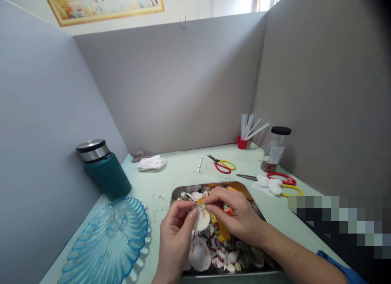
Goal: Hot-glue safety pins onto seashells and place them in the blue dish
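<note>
A white scallop shell (202,219) with faint orange and pink marks is at my fingertips, above the metal tray (265,216). My left hand (178,231) pinches its upper left edge between thumb and forefinger. From the other side, my right hand (233,215) is closed with its fingertips on the shell's top edge. Whether a small thing is also between the fingertips cannot be made out. Below in the tray lie many shells, among them a large white shell (200,254), a purple-streaked shell (218,256) and yellow pieces (222,233).
A blue glass shell-shaped dish (106,243) and a teal bottle (106,174) stand left. Behind are tissue (152,162), a white stick (200,164) and scissors (224,166). Another pair of scissors (284,182), a jar (273,154) and a red cup (242,143) are right. Grey partitions surround the table.
</note>
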{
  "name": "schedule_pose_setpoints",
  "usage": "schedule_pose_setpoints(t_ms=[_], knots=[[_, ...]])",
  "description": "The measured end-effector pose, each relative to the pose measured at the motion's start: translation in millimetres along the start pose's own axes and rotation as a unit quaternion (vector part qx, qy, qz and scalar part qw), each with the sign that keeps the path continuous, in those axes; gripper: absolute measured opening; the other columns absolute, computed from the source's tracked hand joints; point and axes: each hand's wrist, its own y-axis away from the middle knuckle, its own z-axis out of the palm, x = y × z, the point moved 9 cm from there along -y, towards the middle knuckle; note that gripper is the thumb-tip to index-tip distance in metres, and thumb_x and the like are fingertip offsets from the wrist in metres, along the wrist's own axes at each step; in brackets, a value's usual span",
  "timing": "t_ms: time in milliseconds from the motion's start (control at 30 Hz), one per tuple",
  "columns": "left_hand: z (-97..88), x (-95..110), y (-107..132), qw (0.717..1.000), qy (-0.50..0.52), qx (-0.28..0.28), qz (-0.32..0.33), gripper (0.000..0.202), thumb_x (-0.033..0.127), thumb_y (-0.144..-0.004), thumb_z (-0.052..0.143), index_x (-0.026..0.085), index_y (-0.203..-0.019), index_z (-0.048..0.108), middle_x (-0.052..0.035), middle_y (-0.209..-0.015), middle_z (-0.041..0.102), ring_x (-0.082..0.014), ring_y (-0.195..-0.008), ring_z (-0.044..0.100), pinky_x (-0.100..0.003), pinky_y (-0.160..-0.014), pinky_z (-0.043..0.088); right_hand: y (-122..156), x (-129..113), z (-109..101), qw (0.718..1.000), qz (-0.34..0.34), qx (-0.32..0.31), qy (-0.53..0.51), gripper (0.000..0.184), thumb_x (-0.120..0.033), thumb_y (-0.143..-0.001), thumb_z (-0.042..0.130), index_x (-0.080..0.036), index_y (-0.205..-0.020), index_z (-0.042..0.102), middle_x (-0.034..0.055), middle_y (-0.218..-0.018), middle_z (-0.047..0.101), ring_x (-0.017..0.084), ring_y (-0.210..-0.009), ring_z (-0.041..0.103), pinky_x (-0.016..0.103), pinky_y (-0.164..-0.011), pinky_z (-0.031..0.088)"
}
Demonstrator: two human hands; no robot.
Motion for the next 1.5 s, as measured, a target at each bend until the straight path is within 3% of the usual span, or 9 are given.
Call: schedule_pose_setpoints(t_ms=[333, 533, 700, 1133, 1500], knots=[[-1.9, 6, 2, 1.0, -0.013, 0.016, 0.021, 0.011, 0.025, -0.076, 0.068, 0.018, -0.084, 0.065, -0.0032, -0.082, 0.07, -0.0153, -0.078, 0.063, -0.021, -0.071, 0.048, 1, -1, 0, 1.0, -0.005, 0.001, -0.001, 0.008, -0.016, -0.087, 0.052, -0.018, -0.087, 0.06, 0.002, -0.073, 0.059, 0.014, -0.065, 0.053, 0.026, -0.062, 0.041], [4.9, -6, 2, 0.995, 0.076, 0.001, -0.062, 0.03, 0.031, -0.077, 0.068, 0.018, -0.102, 0.059, -0.0031, -0.081, 0.069, -0.0123, -0.066, 0.061, -0.021, -0.061, 0.048, 2, -1, 0, 1.0, -0.013, 0.005, -0.005, 0.008, -0.016, -0.087, 0.052, -0.017, -0.088, 0.06, 0.0022, -0.073, 0.058, 0.014, -0.065, 0.053, 0.026, -0.062, 0.041], [9.2, -9, 4, 0.993, 0.065, -0.027, -0.09, 0.022, 0.035, -0.078, 0.065, 0.016, -0.089, 0.064, -0.005, -0.083, 0.068, -0.0137, -0.067, 0.058, -0.022, -0.057, 0.051, 3, -3, -2, 0.999, -0.03, 0.016, -0.004, 0.009, -0.015, -0.087, 0.051, -0.017, -0.088, 0.06, 0.0022, -0.073, 0.058, 0.014, -0.066, 0.053, 0.026, -0.062, 0.042], [1.8, -5, 2, 0.996, 0.036, 0.022, -0.082, 0.025, 0.039, -0.072, 0.07, 0.019, -0.086, 0.069, -0.0032, -0.081, 0.068, -0.0161, -0.07, 0.06, -0.021, -0.054, 0.05, 4, 2, 3, 1.0, -0.004, -0.002, 0.017, 0.007, -0.018, -0.088, 0.05, -0.018, -0.092, 0.056, 0.003, -0.078, 0.059, 0.013, -0.065, 0.053, 0.025, -0.059, 0.041], [4.2, -8, 4, 0.996, 0.058, -0.011, -0.066, 0.018, 0.034, -0.078, 0.067, 0.017, -0.084, 0.064, -0.0014, -0.073, 0.064, -0.0115, -0.065, 0.057, -0.02, -0.06, 0.049, 4, 1, 2, 1.0, -0.019, 0.001, 0.016, 0.006, -0.015, -0.087, 0.051, -0.018, -0.086, 0.056, 0.0032, -0.075, 0.058, 0.015, -0.068, 0.054, 0.027, -0.063, 0.043]])
